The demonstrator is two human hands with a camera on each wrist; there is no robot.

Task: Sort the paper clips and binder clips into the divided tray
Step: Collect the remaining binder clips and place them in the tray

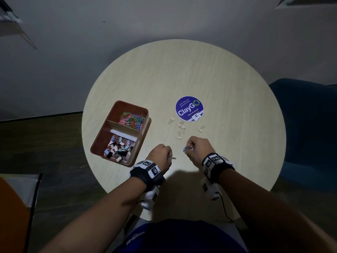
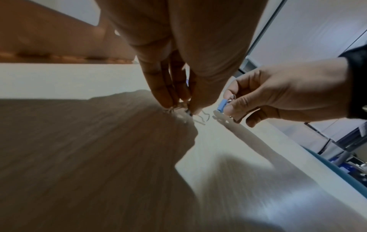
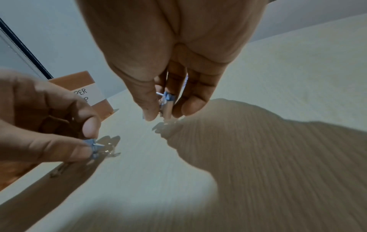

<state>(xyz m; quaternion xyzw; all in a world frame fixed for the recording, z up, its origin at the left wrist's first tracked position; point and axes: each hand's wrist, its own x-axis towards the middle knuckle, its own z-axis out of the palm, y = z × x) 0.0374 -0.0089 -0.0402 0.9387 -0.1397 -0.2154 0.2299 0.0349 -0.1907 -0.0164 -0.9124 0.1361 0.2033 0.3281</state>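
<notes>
On the round table, my left hand [image 1: 169, 156] pinches a small blue binder clip [image 1: 173, 158] just above the tabletop; its wire handle [image 2: 202, 117] pokes out below the fingertips. A little to the right, my right hand [image 1: 188, 149] grips another blue binder clip [image 3: 167, 100] between thumb and fingers, also low over the table. The brown divided tray [image 1: 140, 141] stands to the left of both hands. Coloured paper clips [image 1: 132, 120] fill its far compartment and mixed binder clips [image 1: 119, 147] its near one. Several pale binder clips [image 1: 181, 129] lie loose beyond my hands.
A round purple ClayGo sticker [image 1: 189, 108] lies just behind the loose clips. A blue chair [image 1: 306, 125] stands off the table's right side. A white label [image 3: 87, 95] is on the tray's side. The table edge [image 1: 182, 212] is close to my body.
</notes>
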